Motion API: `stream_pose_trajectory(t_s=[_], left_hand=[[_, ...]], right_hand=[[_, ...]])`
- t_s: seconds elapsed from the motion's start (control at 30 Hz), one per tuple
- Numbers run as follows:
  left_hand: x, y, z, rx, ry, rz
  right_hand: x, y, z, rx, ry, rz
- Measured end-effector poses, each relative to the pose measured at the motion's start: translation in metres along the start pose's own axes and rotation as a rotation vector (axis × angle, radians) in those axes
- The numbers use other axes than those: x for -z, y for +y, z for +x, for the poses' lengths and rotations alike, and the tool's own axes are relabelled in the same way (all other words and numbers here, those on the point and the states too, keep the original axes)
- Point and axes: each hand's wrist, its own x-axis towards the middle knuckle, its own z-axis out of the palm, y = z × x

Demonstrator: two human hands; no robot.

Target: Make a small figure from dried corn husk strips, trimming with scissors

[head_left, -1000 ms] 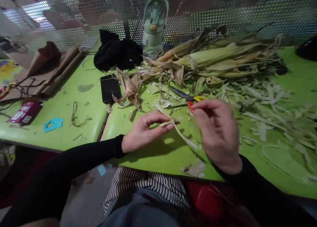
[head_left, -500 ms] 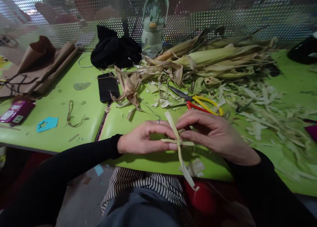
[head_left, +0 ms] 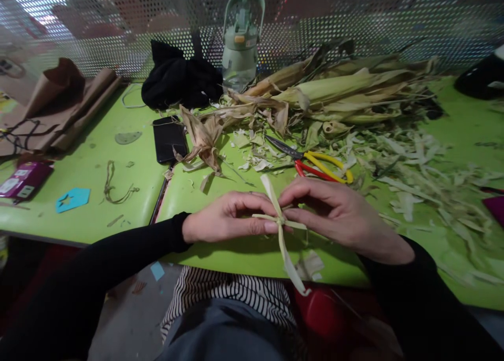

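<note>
One camera rides on the person's head, facing forward and steeply down across the near edge of the green table (head_left: pixel 98 203). It sits close. The left hand (head_left: pixel 224 219) and right hand (head_left: pixel 338 214), pinching a husk strip (head_left: pixel 281 235), lie at mid-frame, and the striped shirt (head_left: pixel 228 292) fills the bottom edge. The view reaches the table's far side, where a perforated screen (head_left: pixel 354 19) and a water bottle (head_left: pixel 240 40) stand. The wide lens takes in a paper bag (head_left: pixel 66 98) far left and corn husks (head_left: pixel 346 88) to the right, and it bows the table's edge.
</note>
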Motion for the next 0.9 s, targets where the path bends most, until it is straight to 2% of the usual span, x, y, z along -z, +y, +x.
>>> stream_pose_trajectory(t_s=[0.13, 0.23, 0.3, 0.37, 0.43, 0.47, 0.5, 0.53, 0.63, 0.67, 0.77, 0.9], left_hand=[[-0.001, -0.001, 0.001, -0.148, 0.006, 0.240], [-0.002, -0.002, 0.001, -0.136, 0.022, 0.284], [-0.003, -0.004, 0.002, -0.112, 0.117, 0.279], [-0.003, -0.006, 0.003, -0.096, 0.253, 0.276], [-0.004, -0.009, 0.004, -0.076, 0.351, 0.264], [-0.004, -0.009, 0.005, -0.068, 0.379, 0.253], [-0.005, -0.010, 0.005, -0.066, 0.397, 0.243], [-0.006, -0.010, 0.006, -0.072, 0.410, 0.236], [-0.007, -0.011, 0.006, -0.114, 0.468, 0.242], [-0.008, -0.011, 0.006, -0.125, 0.490, 0.248], [-0.009, -0.011, 0.005, -0.131, 0.526, 0.257], [-0.011, -0.009, 0.005, -0.164, 0.499, 0.174]], right_hand=[[-0.001, 0.001, 0.002, -0.110, -0.035, 0.049], [0.001, 0.001, 0.002, -0.157, -0.022, 0.044], [0.000, 0.001, -0.001, -0.157, 0.168, -0.008], [-0.002, 0.003, -0.005, -0.096, 0.463, -0.080], [-0.007, 0.004, -0.010, 0.051, 0.670, -0.169], [-0.010, 0.005, -0.011, 0.143, 0.698, -0.235], [-0.013, 0.005, -0.013, 0.253, 0.700, -0.311], [-0.016, 0.004, -0.014, 0.294, 0.635, -0.389], [-0.023, 0.003, -0.015, 0.345, 0.414, -0.572], [-0.025, 0.003, -0.014, 0.361, 0.392, -0.594], [-0.034, 0.004, -0.014, 0.388, 0.456, -0.566], [-0.043, 0.006, -0.014, 0.254, 0.520, -0.405]])
